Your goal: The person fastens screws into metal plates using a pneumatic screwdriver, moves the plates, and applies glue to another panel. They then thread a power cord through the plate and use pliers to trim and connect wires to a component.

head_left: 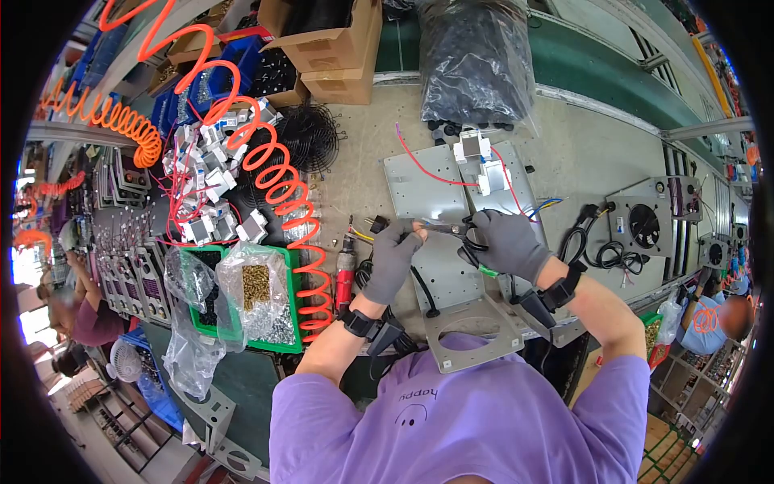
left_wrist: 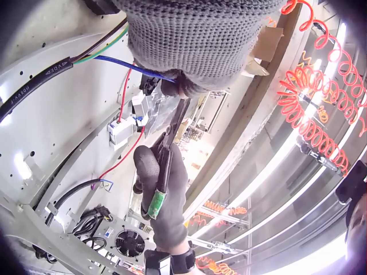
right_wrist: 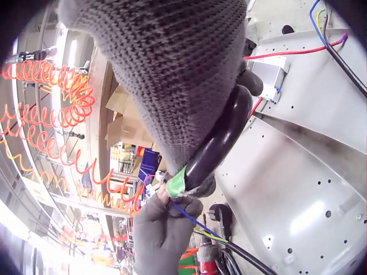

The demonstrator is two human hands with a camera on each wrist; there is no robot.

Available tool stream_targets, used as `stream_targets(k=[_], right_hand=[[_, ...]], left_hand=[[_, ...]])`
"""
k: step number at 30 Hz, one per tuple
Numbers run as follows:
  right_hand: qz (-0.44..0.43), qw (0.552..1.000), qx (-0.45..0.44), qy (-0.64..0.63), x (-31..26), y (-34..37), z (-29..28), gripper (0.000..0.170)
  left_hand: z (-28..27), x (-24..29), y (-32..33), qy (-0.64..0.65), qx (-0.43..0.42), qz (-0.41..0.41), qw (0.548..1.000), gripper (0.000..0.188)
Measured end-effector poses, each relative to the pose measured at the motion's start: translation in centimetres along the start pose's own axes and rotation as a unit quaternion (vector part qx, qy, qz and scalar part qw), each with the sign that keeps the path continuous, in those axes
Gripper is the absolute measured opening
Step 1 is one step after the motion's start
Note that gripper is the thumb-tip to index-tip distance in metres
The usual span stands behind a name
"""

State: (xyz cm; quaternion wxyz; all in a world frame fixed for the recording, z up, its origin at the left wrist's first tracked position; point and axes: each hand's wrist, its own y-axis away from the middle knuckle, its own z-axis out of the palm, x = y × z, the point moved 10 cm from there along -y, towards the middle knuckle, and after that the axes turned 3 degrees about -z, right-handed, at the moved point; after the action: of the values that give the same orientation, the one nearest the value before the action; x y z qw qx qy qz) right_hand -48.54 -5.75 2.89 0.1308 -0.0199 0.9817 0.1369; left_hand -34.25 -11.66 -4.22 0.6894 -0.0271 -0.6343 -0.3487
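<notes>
My gloved right hand (head_left: 509,244) grips black-handled scissors (left_wrist: 164,172) with green tape (right_wrist: 176,184) on a handle. Their blades point left to my gloved left hand (head_left: 389,262). Between its thumb and fingers the left hand pinches a blue wire (left_wrist: 135,67), close by the blade tips. That wire comes out of a black cable (left_wrist: 34,89) alongside brown and green-yellow wires. Below both hands lie grey metal panels (head_left: 451,278). White box-shaped parts (head_left: 493,177) with red wires rest on the panels' far end. The blade tips are partly hidden by the left fingers.
A red power screwdriver (head_left: 345,274) stands left of my left hand. Farther left are green bins (head_left: 292,323), an orange coiled hose (head_left: 274,189) and piled white parts (head_left: 214,169). A fan panel (head_left: 665,202) lies right; a plastic bag (head_left: 476,64) sits at the back.
</notes>
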Motion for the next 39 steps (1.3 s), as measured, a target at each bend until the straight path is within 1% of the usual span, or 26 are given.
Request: stream_targets(k=[3, 5, 12, 15, 18, 22, 24, 26, 29, 39], right_hand=[[0.0, 1.0, -0.007, -0.001, -0.1, 0.0, 0.3, 0.043], [-0.007, 1.0, 0.004, -0.001, -0.3, 0.0, 0.2, 0.043], [0.006, 1.0, -0.004, 0.0, 0.2, -0.1, 1.0, 0.041], [0.004, 1.0, 0.014, -0.011, 0.3, -0.1, 0.8, 0.041], [0.003, 1.0, 0.002, -0.027, 0.3, -0.1, 0.8, 0.042], [0.002, 0.999, -0.015, -0.045, 0.0, 0.0, 0.6, 0.044], [0.0, 0.998, -0.023, -0.054, -0.1, 0.0, 0.5, 0.045], [0.017, 0.996, -0.055, -0.07, 0.0, 0.1, 0.9, 0.046], [0.019, 0.995, -0.062, -0.075, 0.0, 0.1, 1.0, 0.046], [-0.007, 0.998, -0.019, -0.058, 0.1, 0.1, 0.9, 0.038]], left_hand=[[0.3, 0.6, 0.2, 0.004, 0.001, -0.002, 1.0, 0.013], [0.1, 0.4, 0.1, -0.005, 0.0, 0.002, 1.0, 0.013], [0.0, -0.2, 0.0, -0.014, -0.004, -0.002, 1.0, 0.013], [0.0, 0.0, 0.0, 0.006, 0.003, -0.008, 1.0, 0.013], [0.1, 0.4, 0.0, -0.018, -0.005, -0.004, 1.0, 0.013], [0.1, 0.6, 0.0, -0.008, -0.006, -0.005, 1.0, 0.013], [0.2, 0.8, 0.1, -0.054, -0.006, 0.007, 0.999, 0.012], [0.3, 1.1, 0.1, -0.056, -0.004, 0.015, 0.998, 0.012], [0.2, 1.0, 0.1, -0.06, 0.001, 0.026, 0.998, 0.012], [0.0, 0.7, 0.2, -0.062, 0.001, 0.02, 0.998, 0.014]])
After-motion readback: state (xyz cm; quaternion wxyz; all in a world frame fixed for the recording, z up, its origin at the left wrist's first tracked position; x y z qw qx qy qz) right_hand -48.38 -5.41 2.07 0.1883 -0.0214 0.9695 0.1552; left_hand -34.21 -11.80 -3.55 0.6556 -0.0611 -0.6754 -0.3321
